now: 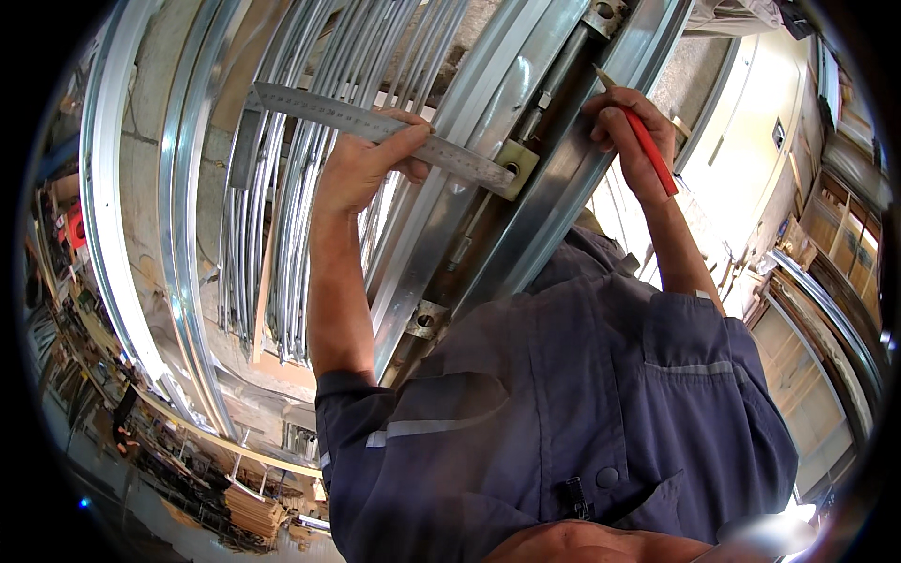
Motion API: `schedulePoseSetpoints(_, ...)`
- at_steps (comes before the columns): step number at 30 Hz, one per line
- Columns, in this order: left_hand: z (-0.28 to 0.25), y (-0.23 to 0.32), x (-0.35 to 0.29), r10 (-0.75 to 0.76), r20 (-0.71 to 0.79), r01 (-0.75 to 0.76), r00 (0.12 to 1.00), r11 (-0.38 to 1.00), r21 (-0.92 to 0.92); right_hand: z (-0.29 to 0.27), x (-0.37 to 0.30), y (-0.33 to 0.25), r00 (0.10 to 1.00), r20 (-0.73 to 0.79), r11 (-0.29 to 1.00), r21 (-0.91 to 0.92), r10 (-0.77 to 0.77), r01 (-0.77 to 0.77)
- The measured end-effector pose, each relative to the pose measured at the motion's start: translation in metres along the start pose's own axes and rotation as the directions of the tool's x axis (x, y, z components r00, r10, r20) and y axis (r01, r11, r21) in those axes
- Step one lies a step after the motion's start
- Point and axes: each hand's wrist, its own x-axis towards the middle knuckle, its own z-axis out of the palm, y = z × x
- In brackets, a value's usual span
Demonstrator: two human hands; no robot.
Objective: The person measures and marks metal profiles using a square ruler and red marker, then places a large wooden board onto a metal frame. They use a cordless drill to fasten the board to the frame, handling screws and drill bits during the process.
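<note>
Cannot read fine marks along the metal square (319, 110) near eleven o'clock, partly hidden by the left hand (366, 174); cannot sort the tiny clutter (197, 483) at eight.

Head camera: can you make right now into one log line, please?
left hand: holds metal square | right hand: holds red pencil | nearby: metal rails

No word or number is standing out clearly enough to be read. The square (465, 162) is carrying fine scale marks (328, 111) along its blade, but any figures among them are coming out too small to make out. The left hand (371, 164) is covering part of this scale. Well to the right of the square, a panel (751, 98) is bearing a small dark plate (778, 131), too small for telling any sign.
</note>
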Motion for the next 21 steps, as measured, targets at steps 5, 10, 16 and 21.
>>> schedulePoseSetpoints(5, -0.0012, -0.0019, -0.0001, 0.01, 0.011, -0.01, 1.0, 1.0, 0.013, -0.0026, -0.0006, 0.0036, 0.999, 0.027, 0.999, -0.011, -0.043, 0.043)
schedulePoseSetpoints(10, -0.0006, -0.0017, 0.0011, -0.02, -0.016, 0.021, 1.0, 1.0, 0.018, -0.0039, 0.0004, 0.0046, 0.998, 0.036, 0.999, -0.01, -0.049, 0.05)
schedulePoseSetpoints(16, 0.0033, 0.0012, -0.0005, -0.039, -0.048, 0.04, 0.998, 0.999, 0.025, -0.005, -0.0018, 0.0052, 1.0, 0.018, 1.0, 0.009, 0.0, 0.0)
schedulePoseSetpoints(21, 0.0062, 0.0024, -0.0022, -0.041, -0.052, 0.042, 0.998, 0.999, 0.025, -0.0054, -0.002, 0.0051, 1.0, 0.008, 1.0, -0.013, 0.013, -0.012)
